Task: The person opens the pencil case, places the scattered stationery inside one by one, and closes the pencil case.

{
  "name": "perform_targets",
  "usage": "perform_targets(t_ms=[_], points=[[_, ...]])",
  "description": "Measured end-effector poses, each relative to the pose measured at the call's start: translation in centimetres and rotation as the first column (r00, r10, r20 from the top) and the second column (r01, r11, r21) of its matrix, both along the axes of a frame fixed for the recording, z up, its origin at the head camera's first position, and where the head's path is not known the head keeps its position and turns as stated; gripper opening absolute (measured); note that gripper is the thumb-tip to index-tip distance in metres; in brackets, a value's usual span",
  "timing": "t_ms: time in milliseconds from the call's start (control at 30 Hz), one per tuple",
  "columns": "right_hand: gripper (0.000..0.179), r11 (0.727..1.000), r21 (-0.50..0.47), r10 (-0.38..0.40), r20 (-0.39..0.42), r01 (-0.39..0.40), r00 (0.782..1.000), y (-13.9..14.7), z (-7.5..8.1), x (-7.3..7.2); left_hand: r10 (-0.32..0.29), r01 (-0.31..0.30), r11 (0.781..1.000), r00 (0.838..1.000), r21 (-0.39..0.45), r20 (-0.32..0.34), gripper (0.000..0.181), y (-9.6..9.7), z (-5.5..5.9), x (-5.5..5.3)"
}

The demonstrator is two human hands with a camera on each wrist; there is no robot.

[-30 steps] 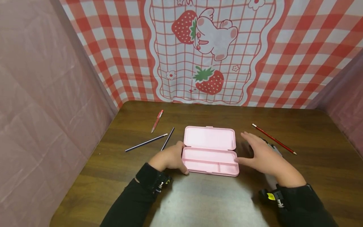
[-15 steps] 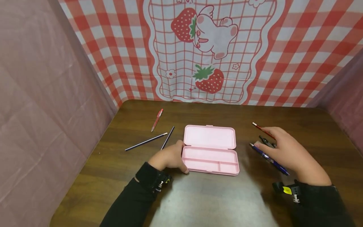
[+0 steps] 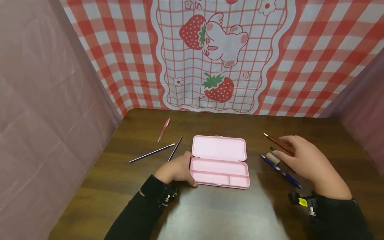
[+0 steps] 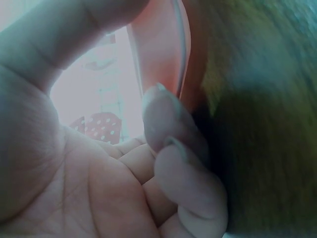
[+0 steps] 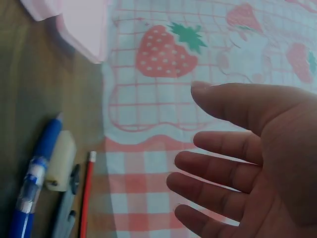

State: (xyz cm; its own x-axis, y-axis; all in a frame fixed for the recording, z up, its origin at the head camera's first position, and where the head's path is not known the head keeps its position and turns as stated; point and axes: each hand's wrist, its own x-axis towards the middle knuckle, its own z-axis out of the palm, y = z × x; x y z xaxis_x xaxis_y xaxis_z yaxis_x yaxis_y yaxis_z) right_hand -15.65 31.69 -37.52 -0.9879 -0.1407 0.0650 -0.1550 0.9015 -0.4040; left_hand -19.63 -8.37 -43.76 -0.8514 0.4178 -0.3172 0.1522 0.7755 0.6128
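Observation:
A pink pencil case (image 3: 219,148) lies with its lid folded back, its compartments facing up. My left hand (image 3: 178,168) grips its left end, thumb at the near corner; in the left wrist view the fingers (image 4: 173,119) curl at the case's edge (image 4: 161,54). To the right, my right hand (image 3: 306,160) hovers with fingers spread and nothing held, as the right wrist view shows. Below it lie a blue pen (image 3: 280,170), a beige eraser-like block (image 3: 272,158), a dark compass (image 5: 67,203) partly hidden in the head view, and a red pencil (image 3: 277,143).
Left of the case lie a red pen (image 3: 163,130), a dark pencil with a white end (image 3: 152,153) and another thin dark stick (image 3: 175,148). A checked strawberry cloth (image 3: 135,60) hangs behind the brown table (image 3: 120,186). Pink curtains stand at both sides.
My right hand has left the case's right edge and moved right, above the pens. The beige block now shows beside the blue pen. My left hand stays on the case.

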Motion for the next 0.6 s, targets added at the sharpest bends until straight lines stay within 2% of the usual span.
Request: perform_targets(t_ms=[133, 333, 433, 600], points=[[0.065, 0.997, 0.065, 0.049, 0.026, -0.051, 0.998, 0.0, -0.8, -0.9, -0.004, 0.004, 1.0, 1.0, 0.016, 0.008, 0.091, -0.1, 0.0, 0.1], [0.051, 0.976, 0.174, 0.126, 0.042, -0.131, 0.991, 2.0, -2.3, -2.4, -0.006, 0.006, 1.0, 1.0, 0.013, 0.013, 0.091, -0.1, 0.1, 0.0], [0.049, 0.967, 0.208, 0.143, 0.043, -0.149, 0.989, 3.1, -2.6, -3.3, -0.005, 0.005, 1.0, 1.0, 0.006, 0.016, 0.091, 0.0, 0.1, 0.0], [0.048, 0.959, 0.223, 0.157, 0.093, -0.174, 0.983, 4.6, -2.8, -5.1, -0.002, 0.002, 1.0, 1.0, -0.002, 0.02, 0.092, -0.1, 0.1, 0.0]])
